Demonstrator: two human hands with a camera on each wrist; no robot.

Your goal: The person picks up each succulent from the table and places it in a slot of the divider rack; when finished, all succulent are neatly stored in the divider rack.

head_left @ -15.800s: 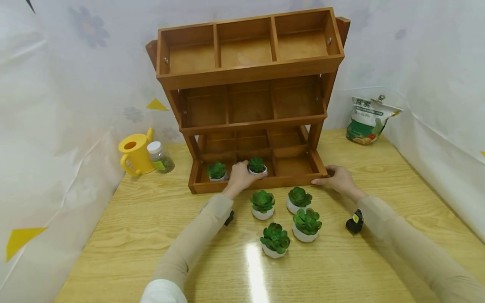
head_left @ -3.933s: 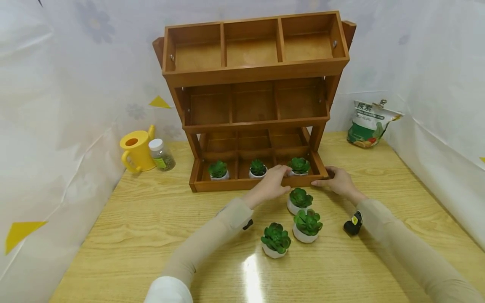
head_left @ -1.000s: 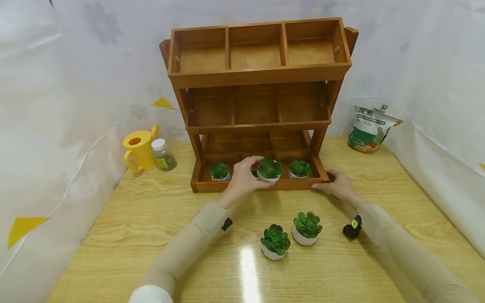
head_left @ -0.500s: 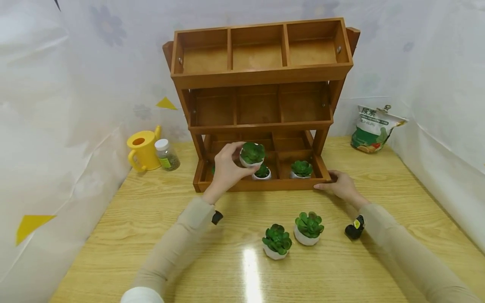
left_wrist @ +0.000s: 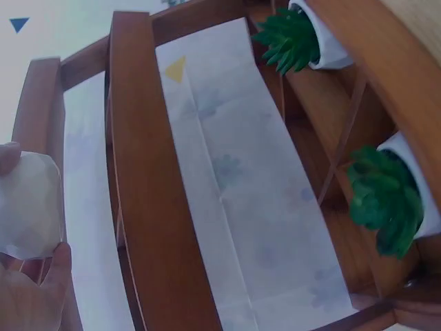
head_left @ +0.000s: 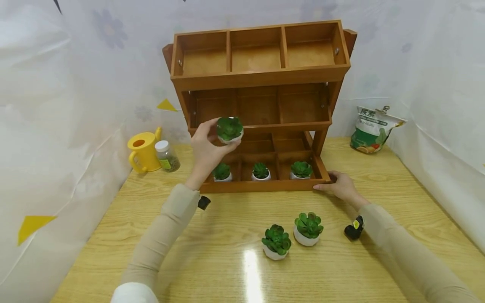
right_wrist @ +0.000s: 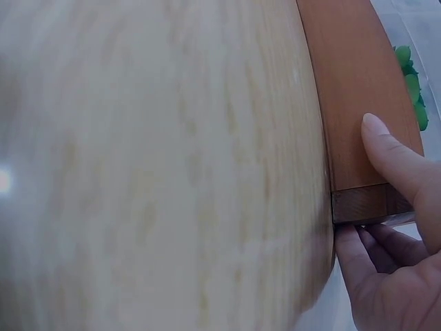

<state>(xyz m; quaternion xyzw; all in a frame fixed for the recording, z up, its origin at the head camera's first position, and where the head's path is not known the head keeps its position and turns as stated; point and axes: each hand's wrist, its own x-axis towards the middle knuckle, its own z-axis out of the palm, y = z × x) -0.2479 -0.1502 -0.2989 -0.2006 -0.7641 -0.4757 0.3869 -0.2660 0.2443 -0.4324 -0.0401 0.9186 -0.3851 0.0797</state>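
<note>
My left hand (head_left: 207, 148) grips a potted succulent (head_left: 229, 128) by its white pot, raised in front of the left compartment of the middle tier. In the left wrist view the white pot (left_wrist: 29, 205) sits between thumb and fingers. The wooden three-tier planter shelf (head_left: 261, 75) stands at the back. Its lowest tier bears one succulent per front compartment: left (head_left: 222, 171), middle (head_left: 261, 171) and right (head_left: 301, 169). My right hand (head_left: 340, 186) holds the shelf's lower right front corner; in the right wrist view its thumb (right_wrist: 389, 148) presses the front board.
Two more potted succulents, one (head_left: 276, 241) nearer me and one (head_left: 308, 228) to its right, stand on the wooden table (head_left: 227, 261). A yellow watering can (head_left: 145, 150) and a white-lidded jar (head_left: 167, 156) are left of the shelf. A clipped bag (head_left: 375, 129) stands at right.
My left hand set a third succulent in the lowest tier's right compartment, took another from the table, then carried it left and up. My right hand stays at the shelf corner.
</note>
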